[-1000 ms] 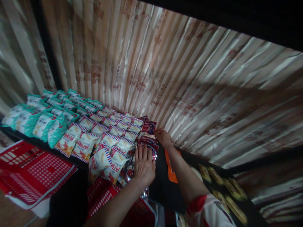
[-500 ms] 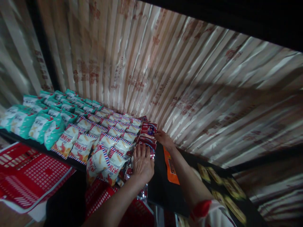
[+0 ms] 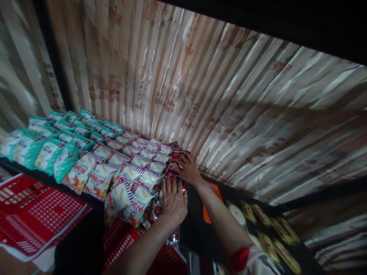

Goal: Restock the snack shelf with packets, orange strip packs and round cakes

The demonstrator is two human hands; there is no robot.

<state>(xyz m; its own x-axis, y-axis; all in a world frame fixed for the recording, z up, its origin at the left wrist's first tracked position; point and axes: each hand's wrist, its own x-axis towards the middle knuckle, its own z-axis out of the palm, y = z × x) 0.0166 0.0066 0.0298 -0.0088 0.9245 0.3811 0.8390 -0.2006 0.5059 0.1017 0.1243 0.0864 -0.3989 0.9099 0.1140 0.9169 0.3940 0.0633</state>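
A row of dark red snack packets (image 3: 176, 153) runs front to back on the black shelf (image 3: 197, 229). My left hand (image 3: 173, 198) lies on the nearer packets, fingers stretched out and pointing away from me. Just behind it, my right hand (image 3: 187, 170) rests over the farther packets with its fingers spread. Both palms face down and partly hide the packets. Directly left of them stand rows of white snack bags (image 3: 130, 204) with red and blue striped edges. An orange packet (image 3: 207, 214) lies on the shelf, partly behind my right forearm.
Teal snack bags (image 3: 47, 154) fill the shelf's left end. Flat yellowish packs (image 3: 269, 246) lie at the right. Red baskets (image 3: 43, 214) stand below the front edge. A pleated, printed plastic sheet (image 3: 172, 76) hangs behind the shelf.
My right hand has moved left from the packets' right edge onto their tops, and its fingers have spread. My left hand has barely moved.
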